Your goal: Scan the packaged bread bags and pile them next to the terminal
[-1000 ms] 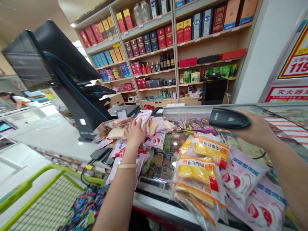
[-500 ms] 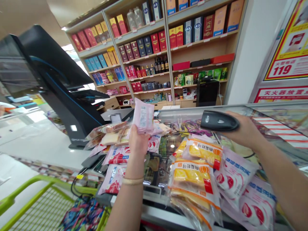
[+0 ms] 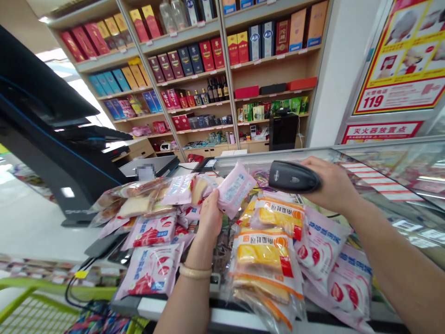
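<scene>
My left hand point(image 3: 210, 214) grips a small pink snack packet point(image 3: 237, 189) by its lower left edge, its printed label side facing me. To the right, my right hand point(image 3: 328, 183) is wrapped round a black barcode scanner point(image 3: 295, 177), whose head points left toward the packet. Orange-and-clear bags of sliced toast point(image 3: 264, 253) lie on the counter below the scanner. Beside them are pink-and-white bags with red strawberry prints point(image 3: 349, 287). More pink bags point(image 3: 153, 266) lie left of my left wrist, near clear-wrapped bread point(image 3: 135, 204).
A black checkout terminal point(image 3: 52, 153) stands at the left. A green shopping basket or cart point(image 3: 31, 306) is at the lower left. Behind the glass counter point(image 3: 382, 171) rise shelves point(image 3: 194, 83) of boxes and bottles. A red-and-yellow sign point(image 3: 385, 99) hangs at the right.
My left hand has brought the pink packet right and down, tilting it closer to the scanner. A pink packet now shows on the left pile. The whole view has shifted a little.
</scene>
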`<state>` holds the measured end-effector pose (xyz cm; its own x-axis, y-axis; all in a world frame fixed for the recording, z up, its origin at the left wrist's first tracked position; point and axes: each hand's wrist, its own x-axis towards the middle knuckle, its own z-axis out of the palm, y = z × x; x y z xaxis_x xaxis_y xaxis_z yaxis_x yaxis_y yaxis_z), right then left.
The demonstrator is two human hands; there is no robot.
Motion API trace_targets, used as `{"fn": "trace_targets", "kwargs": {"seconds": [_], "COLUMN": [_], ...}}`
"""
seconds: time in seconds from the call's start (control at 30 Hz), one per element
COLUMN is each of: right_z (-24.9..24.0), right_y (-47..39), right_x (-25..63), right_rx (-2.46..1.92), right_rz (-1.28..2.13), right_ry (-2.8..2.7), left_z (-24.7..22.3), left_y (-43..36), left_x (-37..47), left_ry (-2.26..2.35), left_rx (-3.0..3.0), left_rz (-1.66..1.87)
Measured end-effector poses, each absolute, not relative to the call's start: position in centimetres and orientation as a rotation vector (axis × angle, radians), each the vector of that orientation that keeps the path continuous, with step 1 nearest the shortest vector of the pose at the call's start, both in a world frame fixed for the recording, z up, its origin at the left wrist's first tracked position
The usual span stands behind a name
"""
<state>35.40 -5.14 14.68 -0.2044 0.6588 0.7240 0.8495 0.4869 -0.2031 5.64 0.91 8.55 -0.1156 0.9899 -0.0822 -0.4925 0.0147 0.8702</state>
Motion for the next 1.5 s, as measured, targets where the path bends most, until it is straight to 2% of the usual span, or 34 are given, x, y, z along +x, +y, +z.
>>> {"fn": "trace_targets", "kwargs": {"seconds": [0.2, 0.63, 0.83, 1.03, 1.17, 1.37, 1.5], "right_z": [14.1, 13.7, 13.6, 13.2, 12.8, 11.9, 11.1], "right_y": [-4.9, -4.5, -4.2, -3.8, -3.7, -3.6, -3.3], "right_x": [35.1, 34.7, 35.6, 36.3, 36.4, 37.1, 37.7], "right_rx": [-1.287, -1.263, -1.282, -1.323, -1.352, -1.334, -1.35], "right_rz": [-0.386, -0.41, -0.381, -0.347, -0.346, -0.303, -0.334], "right_ry": [-2.066, -2.075, -2.029, -2.0, -1.962, -1.944, -1.912], "left_z": [8.1, 7.7, 6.8, 4.7, 4.3, 7.2, 8.5], "left_y": [1.0, 1.3, 1.6, 1.1, 0.9, -1.1, -5.1], "left_x": [5.3, 4.9, 5.0, 6.5, 6.8, 5.4, 1.4], "left_ry": [1.005, 1.078, 1.263, 1.143, 1.063, 1.217, 1.485], "left_rx": [0.931, 0.985, 1.431, 1.915, 2.003, 2.095, 2.207], "left_rz": [1.433, 1.409, 1.513, 1.159, 0.958, 1.121, 1.278]}}
